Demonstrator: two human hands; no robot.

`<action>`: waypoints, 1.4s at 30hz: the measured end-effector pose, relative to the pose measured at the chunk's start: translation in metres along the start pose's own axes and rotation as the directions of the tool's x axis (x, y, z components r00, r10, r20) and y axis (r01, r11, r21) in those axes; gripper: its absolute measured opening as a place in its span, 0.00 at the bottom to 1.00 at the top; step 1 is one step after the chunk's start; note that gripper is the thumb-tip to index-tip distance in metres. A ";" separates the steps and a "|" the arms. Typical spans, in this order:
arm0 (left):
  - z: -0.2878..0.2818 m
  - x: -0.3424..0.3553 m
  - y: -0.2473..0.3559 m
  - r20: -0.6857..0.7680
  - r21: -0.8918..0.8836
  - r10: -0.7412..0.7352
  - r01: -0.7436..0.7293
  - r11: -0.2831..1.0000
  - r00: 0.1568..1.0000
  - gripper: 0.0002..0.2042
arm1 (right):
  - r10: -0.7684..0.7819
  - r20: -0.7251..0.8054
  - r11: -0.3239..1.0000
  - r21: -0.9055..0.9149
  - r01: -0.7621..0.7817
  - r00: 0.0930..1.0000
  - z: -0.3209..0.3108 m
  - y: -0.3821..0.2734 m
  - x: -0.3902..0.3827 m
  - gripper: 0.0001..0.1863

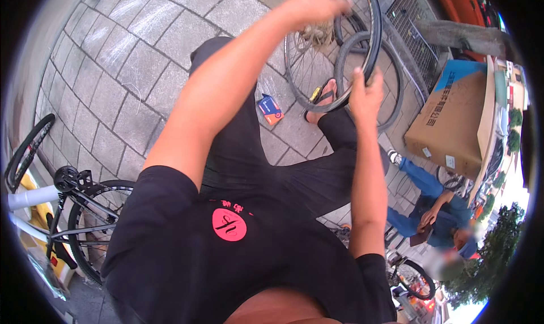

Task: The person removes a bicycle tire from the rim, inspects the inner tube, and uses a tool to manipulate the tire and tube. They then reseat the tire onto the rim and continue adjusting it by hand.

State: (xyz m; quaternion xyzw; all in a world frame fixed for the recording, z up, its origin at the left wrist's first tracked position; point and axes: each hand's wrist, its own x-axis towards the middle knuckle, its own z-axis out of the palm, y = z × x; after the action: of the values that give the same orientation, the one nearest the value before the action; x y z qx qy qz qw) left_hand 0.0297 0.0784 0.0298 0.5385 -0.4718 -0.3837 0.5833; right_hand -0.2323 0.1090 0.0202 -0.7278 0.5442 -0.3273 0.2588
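I hold a bicycle wheel (314, 63) with thin spokes upright in front of my knees, over grey paving. A black tyre (375, 24) runs loosely around its rim. My left hand (317, 1) is closed over the top of the wheel where the tyre meets the rim. My right hand (365, 93) grips the tyre at the wheel's lower right side, fingers wrapped around it. A second black tyre (396, 94) lies behind the wheel. My sandalled foot (322, 100) rests at the wheel's base.
A small orange and blue box (271, 110) lies on the paving by my leg. A large cardboard box (453, 120) stands at the right. A seated person in blue (436, 210) is lower right. A parked bicycle (79, 210) stands at the left, and a metal grate (411, 18) lies behind.
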 end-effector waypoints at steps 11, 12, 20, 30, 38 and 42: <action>-0.049 0.011 0.018 -0.314 -0.345 -0.282 0.168 0.924 0.907 0.10 | 0.133 0.146 0.989 0.049 -0.142 0.980 -0.035 0.023 0.117 0.20; -0.045 0.013 0.019 -0.289 -0.310 -0.282 0.189 0.932 0.915 0.10 | 0.136 0.174 0.988 0.046 -0.146 0.975 -0.038 0.027 0.124 0.20; -0.018 0.018 0.029 -0.279 -0.008 -0.165 0.169 0.986 0.946 0.12 | -0.099 0.206 0.971 -0.195 0.140 0.973 -0.042 0.052 0.183 0.26; -0.012 0.015 0.036 -0.308 0.104 -0.114 0.153 0.983 0.945 0.14 | 0.207 -0.124 0.868 0.481 -0.124 0.971 -0.016 0.142 0.247 0.22; -0.015 0.016 0.039 -0.304 0.054 -0.117 0.139 0.989 0.946 0.13 | 0.363 -0.274 0.879 0.417 -0.230 0.891 -0.010 0.175 0.265 0.11; -0.033 0.030 0.045 -0.484 -0.275 -0.316 0.201 0.940 0.816 0.13 | 0.278 -0.124 0.938 0.251 -0.241 0.953 -0.007 0.114 0.278 0.23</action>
State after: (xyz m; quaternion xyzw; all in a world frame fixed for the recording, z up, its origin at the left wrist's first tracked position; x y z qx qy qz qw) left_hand 0.0666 0.0647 0.0792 0.6162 -0.1746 -0.3471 0.6851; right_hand -0.2548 -0.1900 -0.0044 -0.5859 0.6124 -0.4079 0.3396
